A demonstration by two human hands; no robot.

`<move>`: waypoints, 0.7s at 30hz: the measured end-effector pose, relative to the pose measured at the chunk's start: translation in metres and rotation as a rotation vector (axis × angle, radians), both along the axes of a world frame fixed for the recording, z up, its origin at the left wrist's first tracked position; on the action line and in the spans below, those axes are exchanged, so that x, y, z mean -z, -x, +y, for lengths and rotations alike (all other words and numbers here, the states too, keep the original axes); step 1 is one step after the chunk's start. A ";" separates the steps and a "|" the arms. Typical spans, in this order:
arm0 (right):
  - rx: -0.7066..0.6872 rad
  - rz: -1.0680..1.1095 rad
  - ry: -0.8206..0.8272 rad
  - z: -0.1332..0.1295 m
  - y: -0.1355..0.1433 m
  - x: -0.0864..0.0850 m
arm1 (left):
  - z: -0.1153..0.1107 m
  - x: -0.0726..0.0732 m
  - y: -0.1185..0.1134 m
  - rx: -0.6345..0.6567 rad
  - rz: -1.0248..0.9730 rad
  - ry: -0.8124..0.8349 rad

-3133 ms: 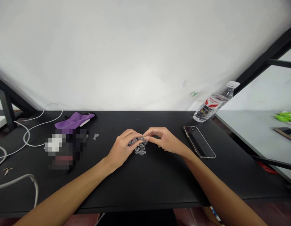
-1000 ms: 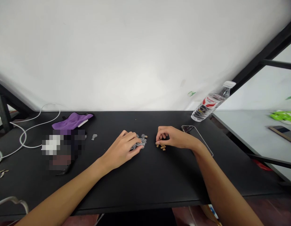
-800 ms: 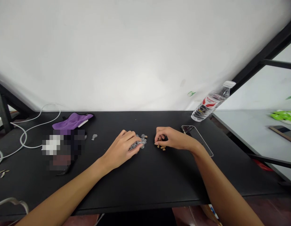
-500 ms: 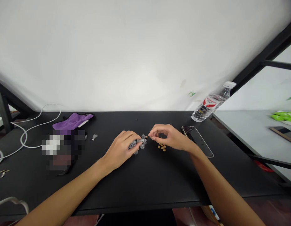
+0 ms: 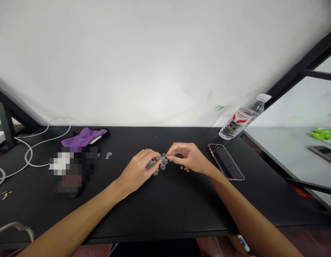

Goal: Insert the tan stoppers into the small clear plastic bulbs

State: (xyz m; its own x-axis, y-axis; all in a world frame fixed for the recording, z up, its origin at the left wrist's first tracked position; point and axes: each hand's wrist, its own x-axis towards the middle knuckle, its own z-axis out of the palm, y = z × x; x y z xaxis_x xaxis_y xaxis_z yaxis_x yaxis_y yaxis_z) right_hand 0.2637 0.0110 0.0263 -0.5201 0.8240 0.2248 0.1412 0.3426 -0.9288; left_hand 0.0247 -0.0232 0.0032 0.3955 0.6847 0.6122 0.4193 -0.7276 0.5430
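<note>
Left grip (image 5: 138, 167): thumb and fingers closed on a small clear bottle (image 5: 161, 158). Right grip (image 5: 191, 159): thumb and forefinger pinched on a tan piece (image 5: 167, 155) just beside it. Further clear bottles (image 5: 163, 166) lie beneath on the black counter (image 5: 181, 210); loose tan pieces (image 5: 185, 168) lie below the right grip. Farther right: phone (image 5: 226, 162), then water bottle (image 5: 242, 119).

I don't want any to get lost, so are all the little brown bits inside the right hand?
No, several brown bits are lying on the black table beside the right hand.
</note>
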 end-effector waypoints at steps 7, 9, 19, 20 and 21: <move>-0.043 -0.007 0.017 0.000 0.001 0.002 | 0.000 0.002 0.001 0.013 -0.005 0.036; -0.034 -0.007 0.002 0.000 0.001 0.002 | 0.000 0.002 0.001 0.024 -0.014 0.036; -0.044 -0.028 -0.129 -0.002 0.000 -0.001 | 0.002 0.000 0.002 0.104 -0.003 0.020; -0.044 -0.033 -0.127 -0.002 0.000 0.000 | 0.002 0.000 0.002 0.109 -0.002 0.027; -0.044 -0.032 -0.119 -0.001 0.000 0.000 | 0.001 0.000 0.002 0.113 -0.003 0.030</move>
